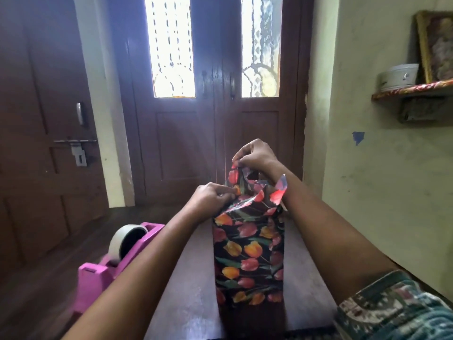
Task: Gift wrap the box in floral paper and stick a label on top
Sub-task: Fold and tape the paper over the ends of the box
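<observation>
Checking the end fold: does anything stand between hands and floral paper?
Nothing visible. The left hand and right hand both pinch the floral paper directly at its loose top flaps; the tape dispenser stands apart.

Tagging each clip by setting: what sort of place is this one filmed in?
Most likely a room in a home: dark wooden double doors with patterned glass panes, a wall shelf holding a framed picture and bowl, and a small wooden table.

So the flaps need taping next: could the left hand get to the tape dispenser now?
Probably yes: the dispenser sits close on its side, nothing between them, but the left hand pinches the paper and must let go first.
</observation>
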